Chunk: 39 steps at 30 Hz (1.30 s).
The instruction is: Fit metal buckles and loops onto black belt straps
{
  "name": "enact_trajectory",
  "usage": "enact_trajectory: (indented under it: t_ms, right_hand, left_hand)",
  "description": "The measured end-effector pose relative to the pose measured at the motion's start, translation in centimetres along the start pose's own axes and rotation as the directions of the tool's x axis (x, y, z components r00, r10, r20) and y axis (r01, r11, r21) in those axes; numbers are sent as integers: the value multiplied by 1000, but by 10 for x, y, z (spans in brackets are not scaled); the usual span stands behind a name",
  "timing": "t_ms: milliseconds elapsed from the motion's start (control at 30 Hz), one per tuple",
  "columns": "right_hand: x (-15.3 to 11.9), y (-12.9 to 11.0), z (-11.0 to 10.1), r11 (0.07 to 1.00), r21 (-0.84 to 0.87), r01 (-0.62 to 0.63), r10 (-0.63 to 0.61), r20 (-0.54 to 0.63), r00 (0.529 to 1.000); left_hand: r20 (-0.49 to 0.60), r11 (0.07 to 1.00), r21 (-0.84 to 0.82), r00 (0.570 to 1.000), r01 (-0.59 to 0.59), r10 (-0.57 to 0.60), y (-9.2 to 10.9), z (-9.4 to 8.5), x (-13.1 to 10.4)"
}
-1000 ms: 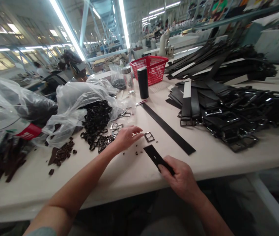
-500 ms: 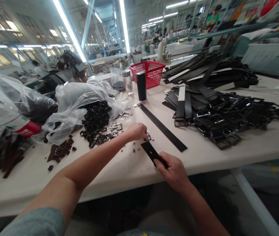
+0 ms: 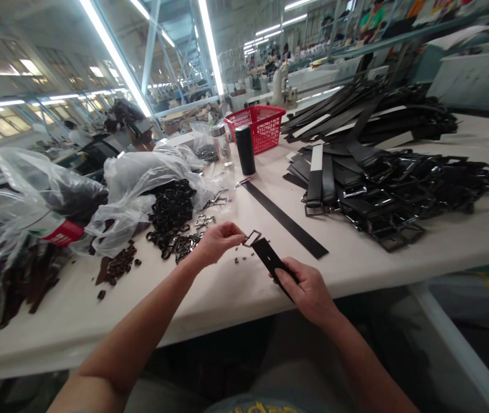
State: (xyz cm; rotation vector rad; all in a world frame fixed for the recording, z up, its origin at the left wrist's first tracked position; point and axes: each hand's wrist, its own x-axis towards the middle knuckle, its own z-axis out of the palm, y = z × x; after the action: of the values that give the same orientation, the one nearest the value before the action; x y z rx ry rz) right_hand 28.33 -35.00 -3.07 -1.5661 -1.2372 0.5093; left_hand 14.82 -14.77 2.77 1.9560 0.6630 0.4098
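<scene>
Left hand point(image 3: 220, 243) and right hand point(image 3: 309, 287) are both bare, above the worktable point(image 3: 210, 295). Left forearm point(image 3: 141, 332) crosses worktable's near edge: bare, slim at the wrist, thickens toward a creased elbow. Right forearm point(image 3: 363, 357) shows on the near side of that edge: also bare, tapers toward the wrist. Shirt point(image 3: 222, 406), near side of worktable: only a strip visible, grey-blue, yellow lettering point(image 3: 256, 408) across it, too cropped to read. Lap cloth point(image 3: 270, 367), just under worktable edge: dull, dark, deep shadow, garment type unclear.
</scene>
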Motion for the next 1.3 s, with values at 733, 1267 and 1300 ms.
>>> enact_trajectory:
  t_ms: [733,1267,1300]
  right_hand:
    - [-23,-38,3,998,20,-59,59,11,998]
    - [-36,-46,37,997,-80,6,13,235,972]
    - [-35,-45,38,996,-90,5,16,229,973]
  left_hand:
    - [-306,677,-734,913,-47,-268,-11,13,-105]
    - [-492,970,-169,868,-176,72,-12,11,-118]
    - [-476,957,-242,879,-159,26,-12,14,-120]
